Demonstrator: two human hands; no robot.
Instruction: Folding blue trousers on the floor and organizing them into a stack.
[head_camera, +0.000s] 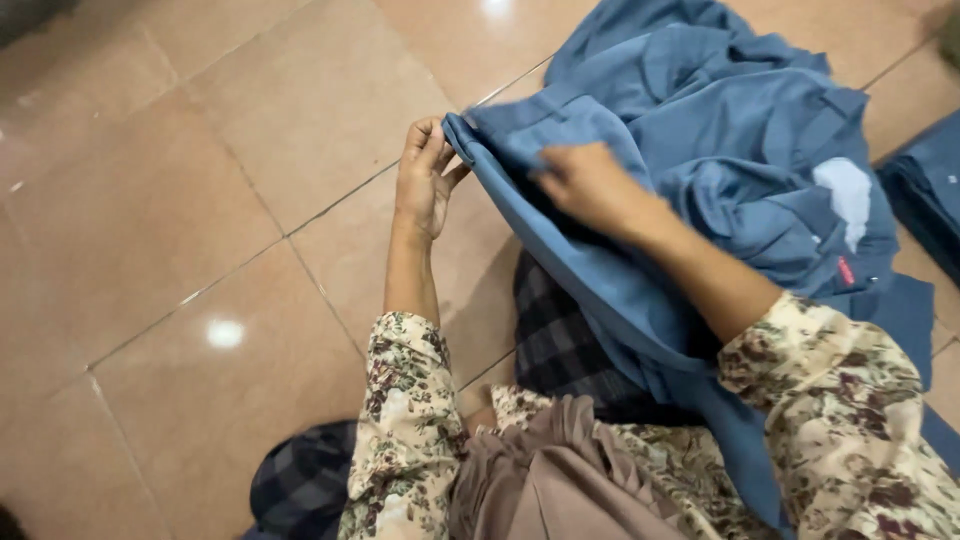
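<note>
Left hand (425, 175) is pinching the corner of a blue garment (700, 150), fingers curled shut on the folded edge at about 10 o'clock of the cloth pile. Right hand (590, 185) is lying palm-down on the same fabric just beside it, fingers spread flat and pressing, not gripping anything. The two hands are sitting near each other w/ the garment's edge running between them.

The garment is spilling from the person's lap up toward 1 o'clock, bunched and creased, w/ a pale patch (848, 195) showing at 3 o'clock and a small red tag (846, 270) just below it. One long straight edge is draping down toward 5 o'clock, over a dark checked cloth (555, 340) on the lap.

Both forearms are coming out of floral-print sleeves (405, 420) at 6 o'clock, and a brownish scarf (540, 470) is hanging between them. A stack of more blue fabric (925, 185) is sitting at the right edge, 3 o'clock, apart from the one in hand. Everything is resting on a glossy tan tiled floor (180, 200), light glinting at 8 o'clock.
</note>
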